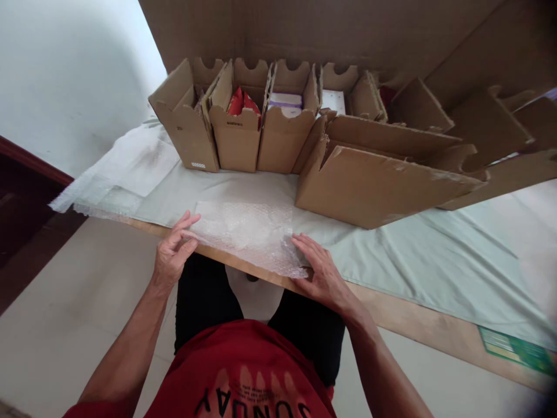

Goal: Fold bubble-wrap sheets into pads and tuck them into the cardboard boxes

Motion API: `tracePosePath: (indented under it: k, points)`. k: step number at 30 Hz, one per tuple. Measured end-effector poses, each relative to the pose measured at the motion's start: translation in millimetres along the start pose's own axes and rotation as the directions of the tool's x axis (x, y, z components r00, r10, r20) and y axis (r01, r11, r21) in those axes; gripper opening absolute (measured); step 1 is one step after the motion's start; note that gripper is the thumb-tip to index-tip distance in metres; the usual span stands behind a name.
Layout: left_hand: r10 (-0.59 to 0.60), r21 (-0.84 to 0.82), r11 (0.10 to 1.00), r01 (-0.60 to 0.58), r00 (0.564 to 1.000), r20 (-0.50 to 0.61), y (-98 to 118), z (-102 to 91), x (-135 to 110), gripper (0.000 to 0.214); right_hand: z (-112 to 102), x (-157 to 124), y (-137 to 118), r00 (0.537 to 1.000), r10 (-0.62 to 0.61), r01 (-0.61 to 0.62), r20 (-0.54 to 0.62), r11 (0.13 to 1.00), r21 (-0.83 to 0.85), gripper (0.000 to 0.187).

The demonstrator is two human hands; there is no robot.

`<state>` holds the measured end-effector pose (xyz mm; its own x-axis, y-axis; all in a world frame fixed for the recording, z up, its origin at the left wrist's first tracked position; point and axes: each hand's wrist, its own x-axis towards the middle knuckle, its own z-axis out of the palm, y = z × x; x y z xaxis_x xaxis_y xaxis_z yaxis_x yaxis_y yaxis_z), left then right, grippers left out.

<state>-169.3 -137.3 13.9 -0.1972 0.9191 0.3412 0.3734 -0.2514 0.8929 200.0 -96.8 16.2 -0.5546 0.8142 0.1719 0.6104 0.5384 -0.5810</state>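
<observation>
A clear sheet of bubble wrap (248, 229) lies on the cloth at the table's front edge, its near side lifted slightly. My left hand (174, 249) pinches its left near corner between thumb and fingers. At the right end of the sheet, my right hand (319, 273) rests with fingers stretched along its edge and the thumb near the corner below. Whether the right thumb grips the film is hard to make out.
Several cardboard bins (235, 142) stand in a row at the back, some holding red or white packs. A longer cardboard box (383, 186) stands nearer on the right. More bubble wrap (134, 159) lies at the left. Pale green cloth (391, 249) covers the wooden table (391, 307).
</observation>
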Motion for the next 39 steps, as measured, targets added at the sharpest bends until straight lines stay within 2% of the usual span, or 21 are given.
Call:
tracePosePath:
  k: [4,6,10,14,17,21,24,28,33,39]
  points:
    - [-0.102,-0.047,0.994,0.101,0.995,-0.012,3.4,2.8,5.6,0.017,10.0,25.5,3.6,0.996,0.004,0.004,-0.085,0.995,0.098,0.030]
    - [-0.168,-0.035,0.985,0.168,0.986,-0.005,4.6,2.5,9.8,0.019,12.5,33.2,2.1,0.990,0.046,-0.022,-0.131,0.983,0.180,0.022]
    - [-0.221,-0.051,0.972,0.228,0.969,0.114,1.8,-3.4,18.0,0.020,12.7,36.0,-5.3,0.970,0.183,-0.132,-0.161,0.949,0.286,0.021]
    - [-0.265,0.024,0.964,0.265,0.949,0.173,-0.1,-9.6,22.6,0.032,13.6,33.8,-10.5,0.914,0.346,-0.265,-0.211,0.904,0.336,0.031]
    - [-0.270,0.112,0.961,0.254,0.950,0.156,0.2,-9.3,24.6,0.027,17.3,33.6,-11.7,0.883,0.402,-0.300,-0.242,0.880,0.367,0.033]
    - [-0.270,0.192,0.946,0.260,0.962,0.027,0.0,-2.0,27.5,0.023,22.4,33.7,-9.7,0.847,0.441,-0.319,-0.296,0.868,0.380,0.028]
    - [-0.243,0.257,0.933,0.251,0.968,-0.065,-0.2,6.6,30.6,0.024,23.4,35.5,-5.6,0.842,0.422,-0.320,-0.337,0.893,0.316,0.025]
    - [-0.163,0.408,0.889,0.207,0.976,-0.142,-4.1,17.5,33.2,0.023,24.0,42.0,-0.7,0.861,0.352,-0.336,-0.367,0.935,0.108,0.026]
    - [-0.039,0.597,0.794,0.113,0.990,-0.135,-12.4,23.9,30.4,0.018,30.1,48.0,3.1,0.859,0.315,-0.377,-0.403,0.922,-0.084,0.028]
    - [0.008,0.595,0.799,0.090,0.987,-0.161,-15.9,25.0,24.6,0.016,32.2,51.3,8.0,0.858,0.250,-0.364,-0.449,0.912,-0.188,0.031]
